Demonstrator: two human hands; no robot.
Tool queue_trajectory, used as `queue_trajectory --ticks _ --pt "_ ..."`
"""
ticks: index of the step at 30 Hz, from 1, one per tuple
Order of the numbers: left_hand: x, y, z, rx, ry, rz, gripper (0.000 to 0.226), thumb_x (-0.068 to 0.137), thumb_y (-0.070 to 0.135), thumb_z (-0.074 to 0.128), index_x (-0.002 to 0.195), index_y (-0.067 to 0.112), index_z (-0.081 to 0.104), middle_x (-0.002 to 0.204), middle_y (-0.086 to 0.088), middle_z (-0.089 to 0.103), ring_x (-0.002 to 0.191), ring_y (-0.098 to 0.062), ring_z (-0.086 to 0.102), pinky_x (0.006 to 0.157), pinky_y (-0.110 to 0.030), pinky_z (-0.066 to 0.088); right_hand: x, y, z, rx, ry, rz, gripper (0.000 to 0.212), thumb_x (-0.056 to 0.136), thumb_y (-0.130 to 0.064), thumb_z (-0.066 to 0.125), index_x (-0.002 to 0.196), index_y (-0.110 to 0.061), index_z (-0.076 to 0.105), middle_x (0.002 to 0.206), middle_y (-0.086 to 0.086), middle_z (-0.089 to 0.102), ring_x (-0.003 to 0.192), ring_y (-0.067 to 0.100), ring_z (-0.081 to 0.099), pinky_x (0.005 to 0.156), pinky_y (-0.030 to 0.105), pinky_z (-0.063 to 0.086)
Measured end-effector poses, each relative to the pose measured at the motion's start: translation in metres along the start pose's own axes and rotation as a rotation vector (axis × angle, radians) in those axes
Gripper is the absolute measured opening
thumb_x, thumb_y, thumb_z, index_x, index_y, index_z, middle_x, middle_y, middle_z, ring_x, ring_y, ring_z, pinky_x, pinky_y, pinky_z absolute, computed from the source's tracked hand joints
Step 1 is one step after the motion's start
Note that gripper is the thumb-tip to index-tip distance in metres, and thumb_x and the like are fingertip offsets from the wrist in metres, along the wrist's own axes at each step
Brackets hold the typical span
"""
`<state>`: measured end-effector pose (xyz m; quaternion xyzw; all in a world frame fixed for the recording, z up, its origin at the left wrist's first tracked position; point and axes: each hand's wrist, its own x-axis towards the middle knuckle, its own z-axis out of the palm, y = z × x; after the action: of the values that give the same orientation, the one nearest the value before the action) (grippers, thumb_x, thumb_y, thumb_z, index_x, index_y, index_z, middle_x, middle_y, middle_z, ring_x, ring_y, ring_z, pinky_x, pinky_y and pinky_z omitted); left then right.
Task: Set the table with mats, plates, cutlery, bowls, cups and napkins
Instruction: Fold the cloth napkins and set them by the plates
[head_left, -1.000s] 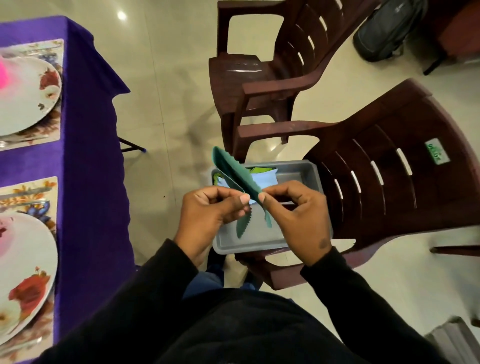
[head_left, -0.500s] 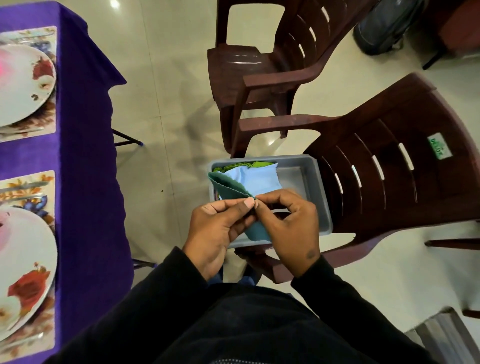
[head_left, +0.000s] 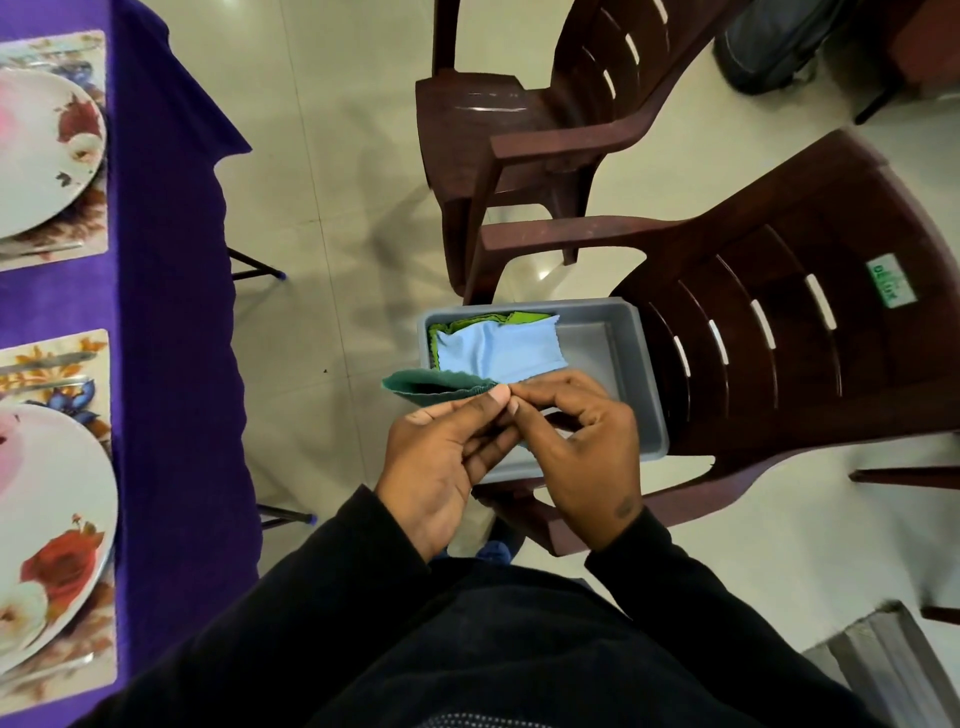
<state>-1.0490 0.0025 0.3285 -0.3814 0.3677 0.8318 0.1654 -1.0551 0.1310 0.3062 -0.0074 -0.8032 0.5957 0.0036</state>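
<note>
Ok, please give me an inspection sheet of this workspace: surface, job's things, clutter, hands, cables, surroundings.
Surface: table under purple cloth, at the left.
Job's things: two floral mats with plates and cutlery; dark green napkin folded in both hands; light blue napkin and lime green ones in grey tray.
Clutter: nothing seen.
Hands: left hand and right hand pinch the dark green napkin above the tray.
Cables: nothing seen.
Surroundings: tray sits on brown plastic chair; second chair behind; dark bag; tiled floor.
</note>
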Motion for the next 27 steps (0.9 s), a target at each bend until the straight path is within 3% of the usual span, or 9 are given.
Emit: queue_trajectory --ticks 5,9,15,17,19,22,24,27 --pt "0.0 0.0 0.001 -0.014 0.016 -0.01 0.027 0.086 0.004 0.07 0.11 -0.008 0.068 0.091 -0.016 0.074 0.081 -0.018 0.073 0.067 -0.025 0.06 0.001 0.0 0.0 0.008 -0.013 -0.024 0.012 0.085 0.0 0.074 0.094 -0.007 0.078 0.09 0.003 0.068 0.087 0.01 0.067 0.075 0.017 0.053" --pt "0.001 0.001 0.0 -0.009 0.033 -0.019 0.03 0.088 0.006 0.069 0.115 -0.008 0.067 0.103 -0.02 0.073 0.088 -0.023 0.072 0.07 -0.026 0.061 0.001 0.0 -0.003 -0.055 -0.071 -0.067 0.017 0.082 -0.002 0.077 0.099 -0.006 0.077 0.096 0.001 0.066 0.093 0.009 0.065 0.08 0.017 0.053" --pt "-0.002 0.001 0.001 0.163 0.005 0.039 0.017 0.093 0.015 0.066 0.101 0.001 0.073 0.093 -0.012 0.075 0.083 -0.019 0.072 0.076 -0.031 0.061 0.004 0.005 -0.005 -0.238 -0.039 -0.178 0.014 0.085 -0.004 0.075 0.098 -0.008 0.077 0.091 0.001 0.066 0.089 0.009 0.064 0.078 0.014 0.049" --pt "-0.003 0.003 -0.002 0.357 0.01 0.188 0.013 0.092 0.016 0.069 0.096 0.006 0.076 0.092 -0.01 0.077 0.086 -0.02 0.071 0.076 -0.033 0.06 0.007 0.004 -0.008 -0.241 -0.029 -0.181 0.009 0.086 -0.005 0.074 0.094 -0.009 0.077 0.089 0.0 0.067 0.087 0.008 0.064 0.077 0.012 0.046" --pt "0.001 0.006 -0.014 0.725 0.035 0.541 0.006 0.088 0.019 0.075 0.092 0.015 0.078 0.091 -0.002 0.076 0.089 -0.018 0.07 0.076 -0.035 0.059 0.01 0.003 -0.012 -0.217 -0.042 -0.171 0.005 0.088 -0.008 0.073 0.092 -0.009 0.075 0.089 -0.001 0.068 0.088 0.008 0.064 0.077 0.016 0.048" --pt "0.009 0.018 -0.036 1.331 0.133 1.061 0.032 0.077 0.037 0.084 0.104 0.022 0.074 0.117 0.002 0.061 0.112 -0.018 0.054 0.092 -0.032 0.045 0.014 0.001 -0.019 -0.165 -0.074 -0.161 0.005 0.09 -0.01 0.069 0.092 -0.008 0.073 0.091 -0.003 0.068 0.091 0.01 0.065 0.078 0.027 0.054" --pt "0.018 0.031 -0.05 1.482 0.161 1.138 0.041 0.072 0.044 0.084 0.107 0.024 0.074 0.13 0.0 0.055 0.121 -0.022 0.046 0.099 -0.03 0.035 0.015 -0.001 -0.024 -0.136 -0.098 -0.158 0.006 0.09 -0.012 0.067 0.092 -0.009 0.072 0.091 -0.005 0.068 0.09 0.012 0.065 0.078 0.034 0.055" --pt "0.03 0.047 -0.067 1.538 0.103 1.105 0.027 0.074 0.038 0.082 0.097 0.025 0.075 0.125 0.003 0.062 0.117 -0.021 0.053 0.097 -0.031 0.035 0.017 -0.002 -0.027 -0.111 -0.136 -0.15 0.007 0.09 -0.013 0.065 0.091 -0.01 0.071 0.09 -0.008 0.068 0.09 0.014 0.065 0.078 0.039 0.055"
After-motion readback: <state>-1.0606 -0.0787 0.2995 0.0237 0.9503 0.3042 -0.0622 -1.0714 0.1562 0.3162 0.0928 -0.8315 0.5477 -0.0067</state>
